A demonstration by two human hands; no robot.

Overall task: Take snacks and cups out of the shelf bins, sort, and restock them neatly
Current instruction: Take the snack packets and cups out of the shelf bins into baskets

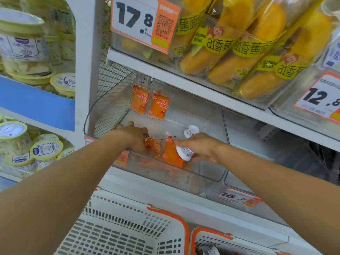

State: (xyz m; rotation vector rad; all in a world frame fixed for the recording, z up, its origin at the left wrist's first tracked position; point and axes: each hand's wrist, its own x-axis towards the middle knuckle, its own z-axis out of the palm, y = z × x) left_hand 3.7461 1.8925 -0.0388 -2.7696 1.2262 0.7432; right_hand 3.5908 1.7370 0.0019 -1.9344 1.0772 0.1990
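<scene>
White shelving fills the frame; mid-frame, a clear plastic bin [211, 173] holds glossy orange snack packets [172, 153]. Left hand [135, 136] grips one packet; right hand [200, 147] clasps a small white cup [185, 150].

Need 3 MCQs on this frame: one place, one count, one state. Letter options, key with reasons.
1. Where do the orange snack packets at the back stand?
A. in the clear shelf bin
B. in the white basket
C. on the top shelf

2. How many orange packets lean on the bin's back wall?
A. two
B. four
C. none

3. What is the right hand doing?
A. hanging idle
B. gripping a small white cup
C. holding a price tag

Key: 1 A, they lean inside the clear bin. 2 A, two stand side by side. 3 B, its fingers curl round the cup, while the left hand holds another packet.
</scene>
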